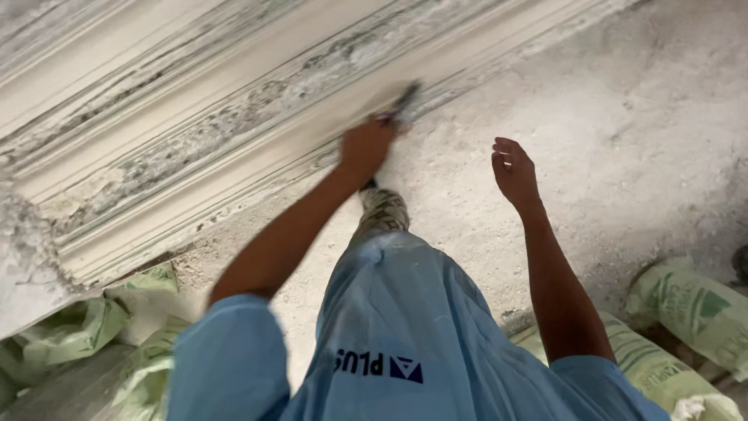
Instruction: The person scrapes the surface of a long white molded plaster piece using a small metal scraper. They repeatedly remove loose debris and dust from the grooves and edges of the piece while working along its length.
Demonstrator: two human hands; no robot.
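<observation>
Working a small tool (405, 100) along the long moulding (234, 132), left hand (366, 146) fingers clamped on it; right hand (513, 171) hanging free, fingers loosely apart. Grooves leftward are looking patchy, unfinished.

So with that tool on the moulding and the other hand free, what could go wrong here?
The left hand holds a blurred tool against the white moulding; a slip in its grip could gouge the ridges. The right hand hangs free and braces nothing, so balance may be weak. Dusty floor and sacks near the feet could cause slipping or tripping.
</observation>
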